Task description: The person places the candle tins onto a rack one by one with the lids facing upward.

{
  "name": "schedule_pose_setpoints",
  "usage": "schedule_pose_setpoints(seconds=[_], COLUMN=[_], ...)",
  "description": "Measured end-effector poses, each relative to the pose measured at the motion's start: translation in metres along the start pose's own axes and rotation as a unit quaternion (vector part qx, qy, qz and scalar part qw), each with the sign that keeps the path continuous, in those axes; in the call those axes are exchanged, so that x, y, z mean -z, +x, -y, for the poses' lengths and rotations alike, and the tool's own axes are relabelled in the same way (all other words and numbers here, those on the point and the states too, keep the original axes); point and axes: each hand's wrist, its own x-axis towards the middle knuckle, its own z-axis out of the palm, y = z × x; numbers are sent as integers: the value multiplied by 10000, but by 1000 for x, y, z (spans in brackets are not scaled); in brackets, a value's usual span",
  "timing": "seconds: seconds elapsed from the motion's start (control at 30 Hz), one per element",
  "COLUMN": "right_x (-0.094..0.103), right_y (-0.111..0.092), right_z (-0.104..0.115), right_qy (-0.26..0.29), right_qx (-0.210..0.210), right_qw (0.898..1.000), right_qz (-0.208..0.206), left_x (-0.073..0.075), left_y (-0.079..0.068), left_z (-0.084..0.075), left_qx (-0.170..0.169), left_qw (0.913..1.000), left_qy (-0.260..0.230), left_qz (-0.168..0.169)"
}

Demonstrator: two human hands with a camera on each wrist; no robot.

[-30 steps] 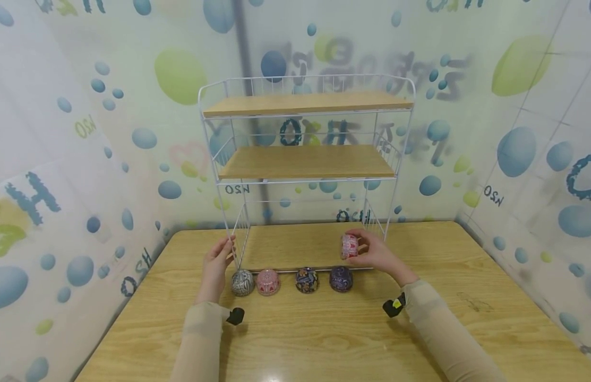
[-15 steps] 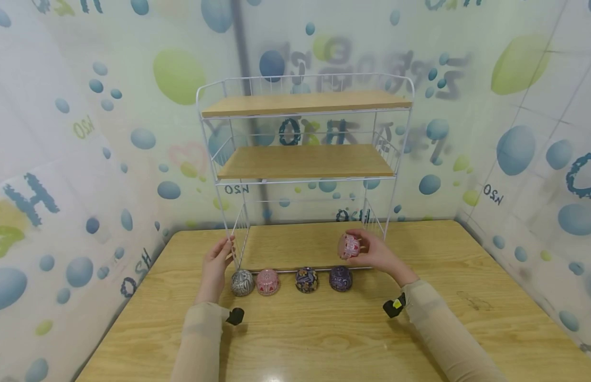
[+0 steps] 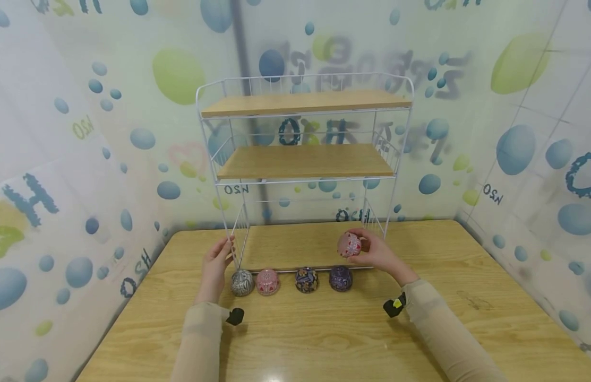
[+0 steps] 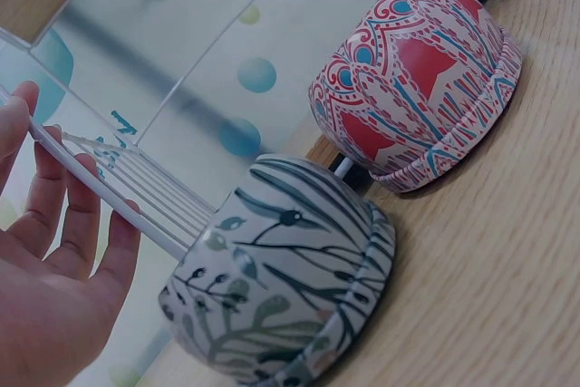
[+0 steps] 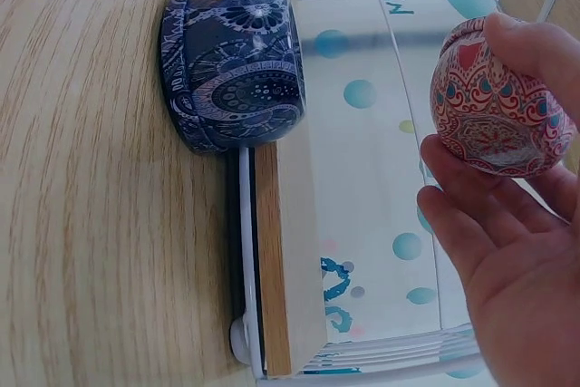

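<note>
My right hand (image 3: 378, 255) holds a small round tin (image 3: 349, 245) with a red, white and blue pattern above the bottom shelf, tilted on its side. In the right wrist view, the thumb and fingers pinch that patterned tin (image 5: 498, 101). My left hand (image 3: 216, 269) grips the white wire post (image 4: 100, 183) of the shelf rack at its left front. Before the rack, in a row on the table, sit a grey-green leaf-patterned tin (image 3: 242, 283), a pink-and-red tin (image 3: 268, 281), a dark floral tin (image 3: 307, 280) and a dark purple tin (image 3: 341, 278).
The white wire rack has a wooden top shelf (image 3: 307, 102), middle shelf (image 3: 307, 161) and bottom shelf (image 3: 295, 244). It stands on a wooden table (image 3: 314, 339), against a wall (image 3: 180, 132) printed with blue and green dots.
The tin in my right hand has turned, so that its flat pinkish end now shows toward the left. My left hand stays on the post, and the row of tins stays put.
</note>
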Motion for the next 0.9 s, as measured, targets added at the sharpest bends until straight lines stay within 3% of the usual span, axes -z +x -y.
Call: schedule_pose_setpoints(seconds=[0.3, 0.47, 0.67, 0.9], right_x=[-2, -2, -3, -2], right_y=[-5, -6, -7, -8], right_z=[30, 38, 44, 41], right_qy=[-160, -133, -529, -634], right_qx=[333, 251, 61, -37], right_qw=[9993, 9995, 9984, 9979], right_qz=[-83, -100, -189, -156], left_x=[-2, -2, -2, 0], left_y=[0, 1, -1, 0], left_z=[-1, -2, -6, 0], left_qx=[-86, -84, 20, 29], left_qw=[10000, 10000, 10000, 10000], left_qy=[-22, 33, -8, 28], left_qz=[43, 37, 56, 33])
